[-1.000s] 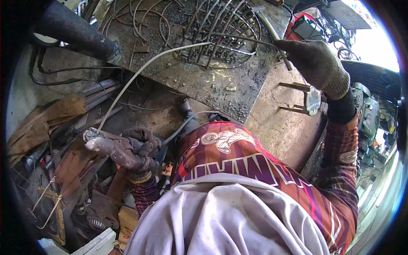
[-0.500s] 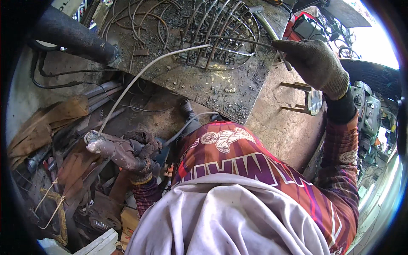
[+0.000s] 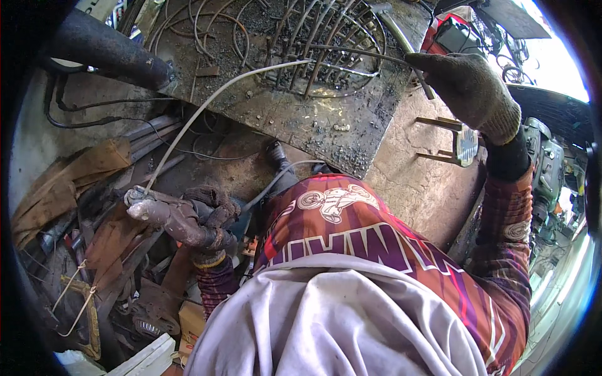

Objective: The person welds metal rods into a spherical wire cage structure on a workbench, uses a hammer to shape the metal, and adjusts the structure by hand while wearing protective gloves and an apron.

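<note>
My left hand, in a worn dark glove, is closed around a welding electrode holder. Clamped in its jaw is a long, pale welding rod, bowed upward to the right. The rod's far tip meets, or lies just over, the bars of a round metal grate on the steel table. My right hand, in a grey-brown knit glove, pinches the near end of a thin dark metal rod. That rod reaches left across the grate; exactly where it ends among the bars is hard to make out.
The steel table carries dark grit and coiled wire. A hammer-like tool lies at the grate's right. A thick pipe crosses the upper left. A small metal stool stands right; brown cloth and scrap lie left.
My right hand and its rod have shifted slightly to the right. The left hand holds nearly the same place, and the welding rod's tip stays at the grate.
</note>
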### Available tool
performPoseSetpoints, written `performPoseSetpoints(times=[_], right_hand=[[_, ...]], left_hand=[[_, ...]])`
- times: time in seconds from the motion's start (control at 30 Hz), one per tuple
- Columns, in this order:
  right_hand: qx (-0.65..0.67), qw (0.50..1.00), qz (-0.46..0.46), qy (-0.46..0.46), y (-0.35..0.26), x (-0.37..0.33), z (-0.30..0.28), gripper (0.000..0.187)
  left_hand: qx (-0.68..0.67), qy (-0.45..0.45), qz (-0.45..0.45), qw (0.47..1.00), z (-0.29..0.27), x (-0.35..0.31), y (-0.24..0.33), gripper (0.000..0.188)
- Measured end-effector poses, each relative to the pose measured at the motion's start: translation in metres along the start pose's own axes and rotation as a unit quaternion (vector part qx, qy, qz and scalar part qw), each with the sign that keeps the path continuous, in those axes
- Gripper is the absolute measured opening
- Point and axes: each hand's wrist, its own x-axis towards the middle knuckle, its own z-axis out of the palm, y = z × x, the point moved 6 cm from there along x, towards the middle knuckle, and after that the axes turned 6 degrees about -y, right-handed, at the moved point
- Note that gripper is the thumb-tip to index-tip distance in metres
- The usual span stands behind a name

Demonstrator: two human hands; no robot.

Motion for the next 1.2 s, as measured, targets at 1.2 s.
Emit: performPoseSetpoints(times=[1.2], right_hand=[[0.031,0.999,0.019,0.011,-0.009,0.003,-0.007,0.022]], left_hand=[[-0.02,0.115,0.182,0.976,-0.01,-0.004,0.019,0.026]])
